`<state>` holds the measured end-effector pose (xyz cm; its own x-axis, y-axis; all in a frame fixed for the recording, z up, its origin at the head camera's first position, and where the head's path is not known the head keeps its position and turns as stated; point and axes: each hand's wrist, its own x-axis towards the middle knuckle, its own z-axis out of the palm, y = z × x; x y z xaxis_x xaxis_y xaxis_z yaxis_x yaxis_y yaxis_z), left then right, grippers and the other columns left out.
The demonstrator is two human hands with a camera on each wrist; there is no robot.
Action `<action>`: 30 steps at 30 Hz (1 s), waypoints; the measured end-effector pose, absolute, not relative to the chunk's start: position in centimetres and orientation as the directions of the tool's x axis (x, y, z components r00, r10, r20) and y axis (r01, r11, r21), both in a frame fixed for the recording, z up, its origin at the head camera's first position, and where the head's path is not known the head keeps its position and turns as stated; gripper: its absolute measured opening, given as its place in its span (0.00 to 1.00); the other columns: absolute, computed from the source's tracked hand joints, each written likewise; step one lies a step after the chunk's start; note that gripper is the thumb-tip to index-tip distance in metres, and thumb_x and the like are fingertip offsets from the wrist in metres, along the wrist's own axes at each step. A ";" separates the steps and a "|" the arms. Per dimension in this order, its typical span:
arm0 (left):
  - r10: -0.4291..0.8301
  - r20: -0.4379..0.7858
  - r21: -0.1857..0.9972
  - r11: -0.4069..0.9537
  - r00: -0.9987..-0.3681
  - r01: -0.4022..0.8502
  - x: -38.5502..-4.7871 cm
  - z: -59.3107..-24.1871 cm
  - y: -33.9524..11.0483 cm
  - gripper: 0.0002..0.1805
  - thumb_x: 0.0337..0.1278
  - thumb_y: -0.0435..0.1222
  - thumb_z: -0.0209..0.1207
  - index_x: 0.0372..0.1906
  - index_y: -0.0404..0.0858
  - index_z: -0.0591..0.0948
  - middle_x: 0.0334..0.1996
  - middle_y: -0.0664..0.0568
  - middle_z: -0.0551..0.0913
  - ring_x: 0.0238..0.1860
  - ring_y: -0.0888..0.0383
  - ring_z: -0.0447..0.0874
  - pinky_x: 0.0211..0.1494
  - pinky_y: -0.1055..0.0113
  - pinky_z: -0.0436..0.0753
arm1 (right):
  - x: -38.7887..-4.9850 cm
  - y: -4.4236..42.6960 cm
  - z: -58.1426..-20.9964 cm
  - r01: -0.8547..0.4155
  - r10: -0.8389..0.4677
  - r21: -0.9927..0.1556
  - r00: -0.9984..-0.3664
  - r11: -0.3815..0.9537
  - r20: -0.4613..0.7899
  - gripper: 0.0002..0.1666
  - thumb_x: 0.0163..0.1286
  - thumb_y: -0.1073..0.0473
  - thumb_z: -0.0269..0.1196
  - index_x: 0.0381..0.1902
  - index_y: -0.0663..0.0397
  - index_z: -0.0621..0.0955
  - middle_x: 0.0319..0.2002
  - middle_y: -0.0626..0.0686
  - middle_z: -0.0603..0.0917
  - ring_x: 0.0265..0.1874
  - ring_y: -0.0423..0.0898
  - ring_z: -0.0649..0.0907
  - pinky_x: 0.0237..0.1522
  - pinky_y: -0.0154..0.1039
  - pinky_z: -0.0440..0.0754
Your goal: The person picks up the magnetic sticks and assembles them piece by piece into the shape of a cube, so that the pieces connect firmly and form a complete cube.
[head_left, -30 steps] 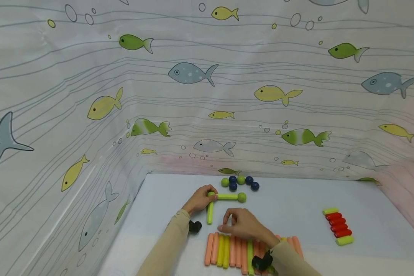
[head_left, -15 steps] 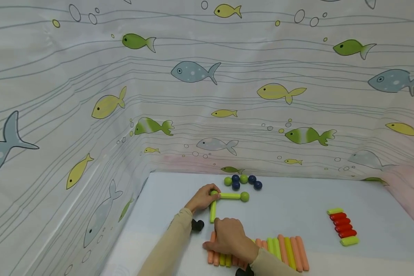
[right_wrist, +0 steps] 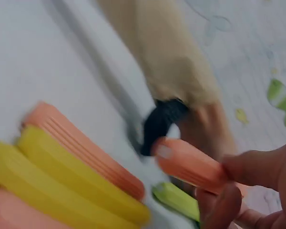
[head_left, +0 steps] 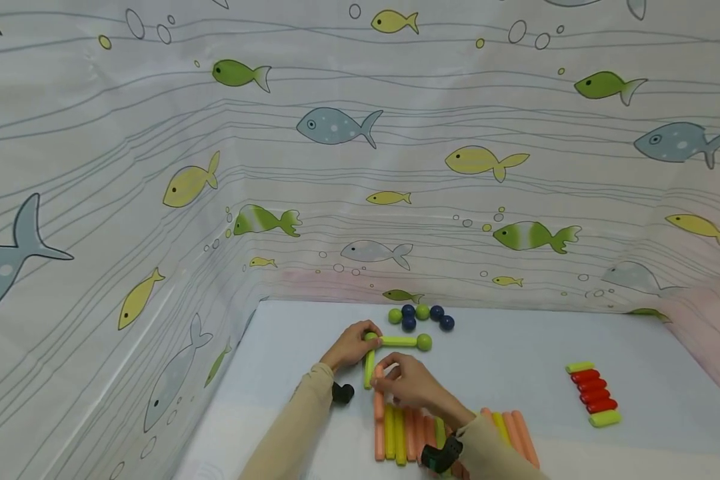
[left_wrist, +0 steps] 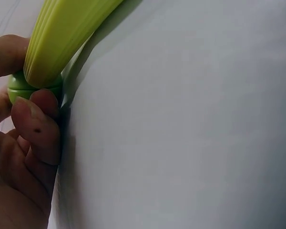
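Observation:
My left hand pinches a green ball at the corner of an L of light-green ridged sticks. One light-green stick runs right to a second green ball. The other light-green stick points towards me. Close by on the right, my right hand pinches an orange stick between thumb and fingers, lifted above the row of sticks. In the head view its lower end overlaps another orange stick in the row.
Beside that orange stick lie yellow sticks and several more, partly hidden by my right forearm. Green and dark-blue balls cluster at the table's back edge. Red pieces between light-green ones lie at right. A fish-print curtain surrounds the table.
My right hand has gone down to the left end of the stick row, taken an orange stick and raised it towards the L. My left hand has stayed on the corner ball.

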<state>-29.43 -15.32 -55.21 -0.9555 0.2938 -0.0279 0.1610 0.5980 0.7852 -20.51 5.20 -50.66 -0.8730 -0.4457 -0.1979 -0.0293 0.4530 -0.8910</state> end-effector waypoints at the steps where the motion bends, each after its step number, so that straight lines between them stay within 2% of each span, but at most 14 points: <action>1: 0.291 -0.033 0.787 0.598 -0.956 0.155 -29.4 -55.3 -15.3 0.07 0.73 0.40 0.64 0.48 0.43 0.85 0.45 0.49 0.83 0.43 0.55 0.73 0.47 0.63 0.72 | -20.9 5.8 -50.5 -0.003 -0.415 -0.899 -0.887 0.438 -0.200 0.23 0.75 0.48 0.69 0.57 0.58 0.80 0.35 0.52 0.88 0.26 0.47 0.83 0.29 0.40 0.79; 5: 0.284 -0.047 0.786 0.602 -0.958 0.140 -29.5 -55.3 -15.3 0.08 0.73 0.41 0.64 0.49 0.43 0.85 0.47 0.49 0.83 0.43 0.55 0.74 0.48 0.62 0.72 | -22.2 8.1 -50.5 0.054 -0.233 -0.874 -0.954 0.482 -0.187 0.24 0.76 0.48 0.67 0.60 0.58 0.82 0.36 0.53 0.87 0.30 0.47 0.82 0.31 0.41 0.77; 10: 0.286 -0.046 0.786 0.602 -0.957 0.142 -29.5 -55.4 -15.3 0.08 0.73 0.40 0.64 0.49 0.43 0.85 0.47 0.49 0.83 0.44 0.55 0.74 0.49 0.61 0.72 | -23.4 10.3 -52.1 0.114 -0.078 -0.789 -0.976 0.604 -0.201 0.23 0.69 0.46 0.73 0.48 0.60 0.87 0.35 0.53 0.87 0.30 0.46 0.81 0.30 0.39 0.75; 15: 0.287 -0.038 0.783 0.604 -0.957 0.150 -29.5 -55.6 -15.3 0.08 0.73 0.40 0.64 0.49 0.43 0.85 0.44 0.50 0.82 0.42 0.56 0.73 0.47 0.62 0.72 | -23.8 11.3 -53.3 0.094 -0.031 -0.717 -0.987 0.691 -0.160 0.21 0.65 0.44 0.75 0.37 0.58 0.89 0.33 0.52 0.88 0.29 0.46 0.81 0.29 0.38 0.75; 23: 0.279 -0.042 0.801 0.583 -0.959 0.135 -29.5 -55.6 -15.2 0.08 0.72 0.40 0.65 0.49 0.42 0.85 0.43 0.50 0.81 0.40 0.56 0.73 0.45 0.64 0.73 | -24.5 11.1 -53.9 0.096 0.019 -0.706 -0.993 0.701 -0.116 0.20 0.64 0.43 0.75 0.31 0.56 0.88 0.24 0.49 0.83 0.23 0.45 0.78 0.25 0.36 0.69; 30: 0.264 -0.051 0.807 0.579 -0.963 0.116 -29.5 -55.7 -15.4 0.09 0.71 0.41 0.66 0.49 0.42 0.85 0.44 0.50 0.81 0.40 0.57 0.73 0.42 0.66 0.72 | -24.7 11.1 -53.9 0.103 0.023 -0.691 -0.992 0.716 -0.124 0.21 0.64 0.42 0.74 0.31 0.55 0.88 0.23 0.49 0.83 0.23 0.45 0.77 0.24 0.37 0.68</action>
<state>-29.49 -15.41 -55.72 -0.9631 0.2641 -0.0513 0.1158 0.5793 0.8068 -24.72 11.10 -53.92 -0.9920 0.0232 -0.1244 0.1033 0.7158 -0.6906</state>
